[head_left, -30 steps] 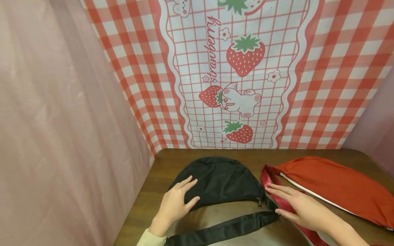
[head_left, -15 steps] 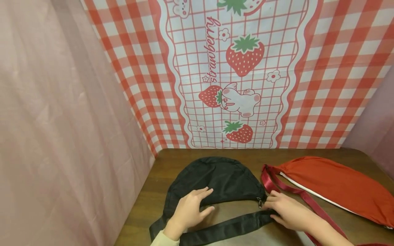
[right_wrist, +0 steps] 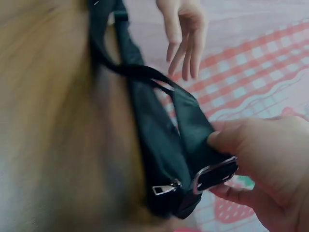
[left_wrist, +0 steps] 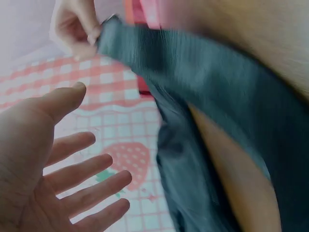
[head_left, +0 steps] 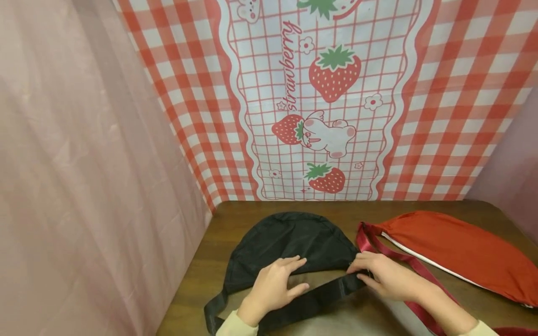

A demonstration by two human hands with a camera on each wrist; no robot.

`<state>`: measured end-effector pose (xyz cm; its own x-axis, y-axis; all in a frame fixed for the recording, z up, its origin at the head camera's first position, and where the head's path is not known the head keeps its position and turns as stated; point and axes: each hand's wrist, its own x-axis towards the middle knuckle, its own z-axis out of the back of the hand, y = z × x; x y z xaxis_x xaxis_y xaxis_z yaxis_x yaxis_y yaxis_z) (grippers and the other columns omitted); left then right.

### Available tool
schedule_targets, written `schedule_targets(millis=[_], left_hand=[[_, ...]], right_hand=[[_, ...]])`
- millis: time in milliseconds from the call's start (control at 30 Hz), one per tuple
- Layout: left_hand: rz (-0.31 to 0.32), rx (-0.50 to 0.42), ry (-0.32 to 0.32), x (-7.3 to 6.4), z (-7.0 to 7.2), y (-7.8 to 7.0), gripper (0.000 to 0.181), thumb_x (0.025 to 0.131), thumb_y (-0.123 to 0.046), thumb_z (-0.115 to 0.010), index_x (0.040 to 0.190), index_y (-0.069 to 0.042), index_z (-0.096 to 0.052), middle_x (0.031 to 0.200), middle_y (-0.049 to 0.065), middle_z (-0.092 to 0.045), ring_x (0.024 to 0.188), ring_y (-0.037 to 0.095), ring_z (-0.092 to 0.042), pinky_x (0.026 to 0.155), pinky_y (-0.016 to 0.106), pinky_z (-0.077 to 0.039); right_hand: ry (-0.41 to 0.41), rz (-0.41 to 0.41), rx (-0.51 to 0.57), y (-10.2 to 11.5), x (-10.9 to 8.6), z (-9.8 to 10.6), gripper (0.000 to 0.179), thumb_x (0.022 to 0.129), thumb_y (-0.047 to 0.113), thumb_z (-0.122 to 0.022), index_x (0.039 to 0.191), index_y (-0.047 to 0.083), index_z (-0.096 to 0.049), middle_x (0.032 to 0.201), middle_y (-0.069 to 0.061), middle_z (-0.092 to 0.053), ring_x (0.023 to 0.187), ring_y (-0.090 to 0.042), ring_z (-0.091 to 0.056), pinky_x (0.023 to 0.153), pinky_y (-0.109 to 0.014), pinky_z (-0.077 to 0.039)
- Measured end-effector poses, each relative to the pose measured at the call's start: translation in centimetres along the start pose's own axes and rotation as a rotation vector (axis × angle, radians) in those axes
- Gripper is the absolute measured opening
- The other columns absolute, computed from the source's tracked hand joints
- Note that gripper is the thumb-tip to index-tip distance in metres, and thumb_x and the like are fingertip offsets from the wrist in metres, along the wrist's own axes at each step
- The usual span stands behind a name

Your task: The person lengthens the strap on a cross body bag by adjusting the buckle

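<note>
Pinching black strap: right hand | left hand: spread | apparently wooden table | checked backdrop

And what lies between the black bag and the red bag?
In the head view, the red strap and bare tabletop lie between black bag and red bag; nearer the camera, the right hand, pinching the black strap, intervenes.

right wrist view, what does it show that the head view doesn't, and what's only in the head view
Only the right wrist view shows a metal buckle and a silver zipper pull.

Only the head view shows the body of the red half-moon bag, its white zipper and the printed word strawberry.

Both show the black half-moon bag, the black strap pinched by the right hand, the left hand, wooden table and red-and-white checked backdrop.
</note>
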<state>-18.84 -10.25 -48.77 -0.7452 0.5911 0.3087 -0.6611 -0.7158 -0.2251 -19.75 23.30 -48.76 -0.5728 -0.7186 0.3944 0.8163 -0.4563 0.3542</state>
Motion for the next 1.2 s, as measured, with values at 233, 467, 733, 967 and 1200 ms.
schedule_targets(millis=[233, 467, 733, 967, 1200], left_hand=[[-0.048, -0.014, -0.125, 3.4, 1.2, -2.7, 0.069, 0.091, -0.053, -0.083, 0.148, -0.019, -0.065, 0.140, -0.001, -0.072, 0.123, 0.014, -0.071, 0.094, 0.029, -0.063], [-0.091, -0.209, -0.292, 5.7, 0.9, -4.6, 0.058, 0.085, -0.030, -0.093, 0.133, -0.005, -0.074, 0.123, 0.006, -0.080, 0.111, 0.015, -0.077, 0.109, 0.044, -0.058], [-0.083, -0.329, -0.324, 6.4, 1.7, -4.3, 0.044, 0.080, -0.024, -0.097, 0.117, -0.007, -0.082, 0.105, 0.005, -0.079, 0.100, 0.016, -0.076, 0.092, 0.023, -0.062], [0.024, -0.566, -0.260, 6.5, 1.9, -4.1, 0.038, 0.083, -0.030, -0.094, 0.116, -0.015, -0.083, 0.102, 0.000, -0.078, 0.090, 0.007, -0.070, 0.083, 0.027, -0.063], [0.082, -0.696, -0.275, 6.7, 2.3, -4.5, 0.032, 0.083, -0.025, -0.094, 0.113, -0.016, -0.085, 0.104, 0.000, -0.080, 0.092, 0.005, -0.071, 0.085, 0.027, -0.064]], right_hand=[[-0.130, -0.103, 0.087, 1.7, 3.7, 1.9, 0.034, 0.098, 0.000, -0.074, 0.125, 0.020, -0.073, 0.112, 0.006, -0.074, 0.085, 0.005, -0.058, 0.063, -0.020, -0.050], [-0.242, -0.184, 0.164, 2.5, 5.1, 2.2, 0.030, 0.095, 0.014, -0.082, 0.123, 0.022, -0.072, 0.110, 0.007, -0.073, 0.081, 0.001, -0.056, 0.057, -0.022, -0.048], [-0.281, -0.105, 0.251, 2.1, 4.3, 3.2, 0.053, 0.080, 0.012, -0.096, 0.125, 0.019, -0.069, 0.120, 0.000, -0.067, 0.094, -0.007, -0.069, 0.075, -0.019, -0.060], [-0.339, -0.130, 0.405, 1.7, 3.9, 2.8, 0.053, 0.078, 0.005, -0.095, 0.124, 0.011, -0.071, 0.116, -0.008, -0.072, 0.100, -0.008, -0.078, 0.086, -0.023, -0.064], [-0.345, -0.136, 0.487, 2.0, 4.1, 2.5, 0.054, 0.077, -0.003, -0.093, 0.125, 0.010, -0.072, 0.119, -0.004, -0.071, 0.104, -0.013, -0.078, 0.088, -0.027, -0.065]])
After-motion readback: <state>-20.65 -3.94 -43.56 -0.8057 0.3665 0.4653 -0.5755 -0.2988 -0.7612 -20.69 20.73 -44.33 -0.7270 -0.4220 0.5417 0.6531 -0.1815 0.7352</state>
